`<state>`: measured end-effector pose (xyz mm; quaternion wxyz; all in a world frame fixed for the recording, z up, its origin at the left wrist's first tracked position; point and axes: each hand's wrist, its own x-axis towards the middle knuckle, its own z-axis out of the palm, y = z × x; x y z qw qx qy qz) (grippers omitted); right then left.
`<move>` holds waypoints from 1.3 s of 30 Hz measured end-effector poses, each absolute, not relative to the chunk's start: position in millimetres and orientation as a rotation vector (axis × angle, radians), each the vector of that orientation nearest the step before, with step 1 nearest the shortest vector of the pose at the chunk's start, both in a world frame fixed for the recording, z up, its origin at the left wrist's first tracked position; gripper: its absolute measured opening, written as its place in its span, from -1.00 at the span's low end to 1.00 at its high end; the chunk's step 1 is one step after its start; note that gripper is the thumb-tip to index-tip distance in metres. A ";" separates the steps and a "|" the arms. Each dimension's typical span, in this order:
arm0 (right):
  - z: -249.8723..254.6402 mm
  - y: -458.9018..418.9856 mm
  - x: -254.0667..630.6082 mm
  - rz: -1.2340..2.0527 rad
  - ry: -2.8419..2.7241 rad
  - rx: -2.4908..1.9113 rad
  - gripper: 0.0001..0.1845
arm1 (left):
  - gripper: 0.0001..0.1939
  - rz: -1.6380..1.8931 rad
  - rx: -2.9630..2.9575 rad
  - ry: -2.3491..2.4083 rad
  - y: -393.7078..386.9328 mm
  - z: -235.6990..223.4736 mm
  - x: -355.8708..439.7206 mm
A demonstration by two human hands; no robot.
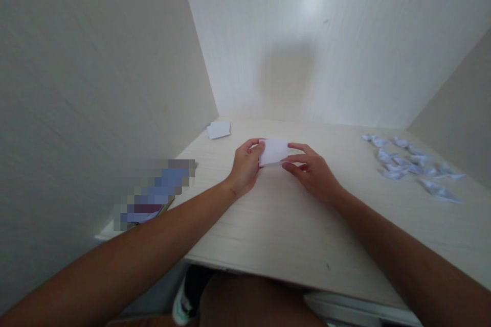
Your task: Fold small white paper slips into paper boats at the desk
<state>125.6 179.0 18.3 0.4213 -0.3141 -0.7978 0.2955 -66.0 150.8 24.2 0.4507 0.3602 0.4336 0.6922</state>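
Between my two hands is a small white sheet of paper (273, 152), held just above the pale desk. My left hand (247, 163) grips its left edge, thumb on top and fingers behind. At the right edge, my right hand (309, 168) has the thumb at the lower corner and the fingers spread along the side. The paper's face toward me looks plain. Whether it is folded I cannot tell.
Several folded white paper pieces (414, 158) lie in a cluster on the right of the desk (264, 230). A small stack of white paper (219, 130) sits at the back left. A blurred-out bluish item (157, 194) lies along the left edge. Walls enclose the back and sides.
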 end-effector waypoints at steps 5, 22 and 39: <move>15.6 182.4 124.1 0.846 -1.836 -0.809 -0.78 | -0.73 1.668 0.959 0.978 145.8 28.2 -64.6; 30.8 176.3 122.0 1.085 -1.557 -0.823 -0.59 | -0.51 1.593 1.431 0.923 135.0 32.1 -64.3; 40.6 170.2 120.3 1.199 -1.390 -0.843 -0.67 | -0.61 1.630 1.371 0.944 134.8 36.5 -64.5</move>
